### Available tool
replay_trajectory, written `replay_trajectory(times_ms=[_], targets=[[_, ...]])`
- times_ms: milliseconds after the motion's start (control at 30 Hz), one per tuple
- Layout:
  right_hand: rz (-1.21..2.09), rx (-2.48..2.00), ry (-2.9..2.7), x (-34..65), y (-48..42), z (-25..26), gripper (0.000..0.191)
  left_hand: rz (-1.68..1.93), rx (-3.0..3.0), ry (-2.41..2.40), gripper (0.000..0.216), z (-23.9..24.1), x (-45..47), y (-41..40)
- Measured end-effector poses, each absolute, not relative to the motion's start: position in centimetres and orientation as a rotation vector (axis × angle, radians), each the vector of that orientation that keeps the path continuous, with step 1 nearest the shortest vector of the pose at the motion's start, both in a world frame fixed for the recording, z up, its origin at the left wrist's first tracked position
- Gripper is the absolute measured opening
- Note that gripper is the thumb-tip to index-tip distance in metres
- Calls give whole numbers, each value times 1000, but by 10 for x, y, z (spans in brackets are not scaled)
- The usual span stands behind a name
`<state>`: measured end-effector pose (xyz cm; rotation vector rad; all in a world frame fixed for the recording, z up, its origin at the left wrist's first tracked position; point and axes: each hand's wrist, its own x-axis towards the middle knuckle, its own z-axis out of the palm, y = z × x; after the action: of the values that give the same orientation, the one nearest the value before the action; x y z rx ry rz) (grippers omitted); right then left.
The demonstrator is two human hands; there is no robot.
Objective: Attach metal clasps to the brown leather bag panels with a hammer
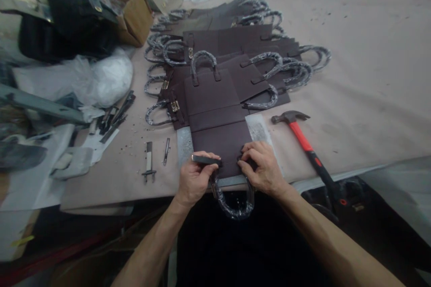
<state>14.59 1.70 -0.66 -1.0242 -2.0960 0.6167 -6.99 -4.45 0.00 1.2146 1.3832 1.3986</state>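
Note:
A dark brown leather bag panel (218, 141) lies in front of me, its near edge close to the table's edge. A curved bag handle (235, 212) wrapped in clear plastic hangs from that near edge, over my dark clothing. My left hand (197, 179) is closed on a short, flat black strip (204, 160) and rests by the handle's left end. At the handle's right end, my right hand (264, 166) pinches the dark handle tab against the panel. The fingers partly hide both handle ends.
A claw hammer (305, 141) with a red and black grip lies at right. Left of the panel are a pronged metal tool (148, 163) and a thin metal punch (166, 151). Behind are piled brown bag panels (232, 40) with wrapped handles; a cardboard box (136, 18) stands back left.

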Motion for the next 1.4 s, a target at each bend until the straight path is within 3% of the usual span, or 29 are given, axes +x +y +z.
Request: replay_trajectory(times_ms=[200,1067,1400], targets=[[642,-1040,-2097,146,17,-5,9,1377,1447,1491,13,-6,-71,-51],[670,-906,-2172,153,17,0,4,1329,1338,1538,6,-7,-70,-49],[667,-827,-2431,145,15,13,25,1381,1358,1524,7,-3,-71,-46]])
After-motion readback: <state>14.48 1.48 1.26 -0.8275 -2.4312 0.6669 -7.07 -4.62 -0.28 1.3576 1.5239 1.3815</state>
